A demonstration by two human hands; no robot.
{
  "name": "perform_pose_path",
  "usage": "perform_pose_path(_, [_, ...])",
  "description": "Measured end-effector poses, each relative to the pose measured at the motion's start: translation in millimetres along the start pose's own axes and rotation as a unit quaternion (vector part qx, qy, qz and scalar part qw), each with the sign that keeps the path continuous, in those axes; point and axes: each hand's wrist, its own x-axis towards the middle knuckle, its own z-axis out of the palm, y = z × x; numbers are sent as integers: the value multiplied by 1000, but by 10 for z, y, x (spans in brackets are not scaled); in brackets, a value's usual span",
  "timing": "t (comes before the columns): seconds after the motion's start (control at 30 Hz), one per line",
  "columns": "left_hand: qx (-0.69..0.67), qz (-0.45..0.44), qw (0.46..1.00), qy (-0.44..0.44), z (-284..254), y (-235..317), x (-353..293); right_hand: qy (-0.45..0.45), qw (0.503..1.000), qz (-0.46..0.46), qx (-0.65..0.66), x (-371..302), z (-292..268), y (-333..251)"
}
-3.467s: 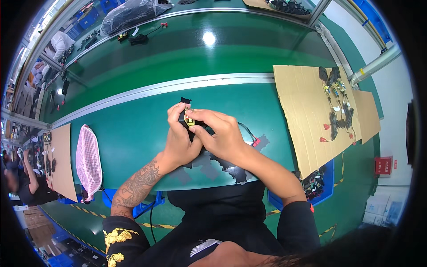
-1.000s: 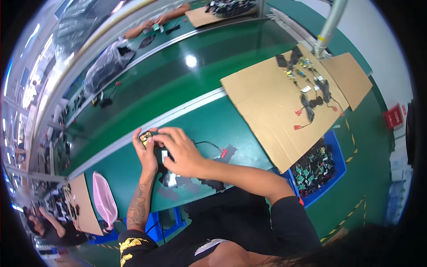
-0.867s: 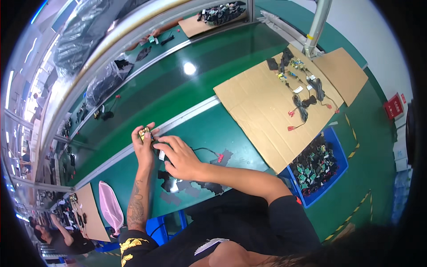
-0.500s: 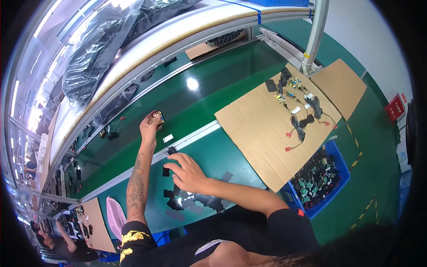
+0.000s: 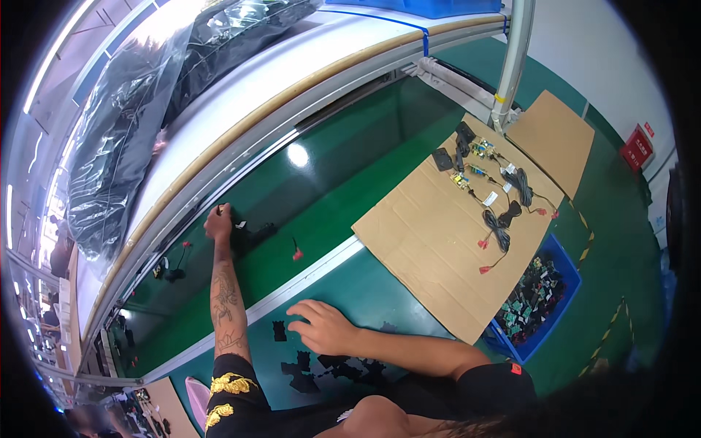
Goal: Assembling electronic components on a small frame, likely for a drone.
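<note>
Black corded assembly (image 5: 261, 233) on green surface (image 5: 339, 171) near left hand (image 5: 219, 222), finger state unclear; right hand (image 5: 326, 328), fingers spread, over desk (image 5: 374, 283); pale wall (image 5: 610, 80) right.

Cables (image 5: 498, 231) on the cardboard (image 5: 420, 252), right of the desk's (image 5: 380, 281) scattered pads (image 5: 304, 382)! Beyond the rail (image 5: 314, 272), seemingly, another cable (image 5: 297, 253).

Ten o'clock: plastic-wrapped dark bundle (image 5: 120, 139) on white shelf (image 5: 292, 62). One o'clock: blue bin (image 5: 438, 6). Toward three o'clock: red box (image 5: 637, 149).
</note>
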Motion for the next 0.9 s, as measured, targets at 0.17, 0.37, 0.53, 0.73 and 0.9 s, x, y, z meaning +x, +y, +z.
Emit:
perform_pose_path(0.17, [29, -7, 999, -29, -106, -703, 441, -7, 1000, -15, 25, 4, 42, -13])
perform_pose_path(0.37, [56, 151, 979, 122, -539, 95, -940, -7, 1000, -15, 18, -21, 60, 109])
perform_pose_path(0.53, [-29, 347, 938, -1, -1181, 506, -2685, -15, 998, -61, 15, 117, -125, -32])
perform_pose_path(0.73, [-102, 309, 945, -45, -1788, 359, -3402, 38, 989, 28, -142, 211, -1232, -214])
perform_pose_path(0.9, [-88, 250, 964, -13, -1771, 191, -3586, 74, 774, 332, -534, -167, -2595, 1304])
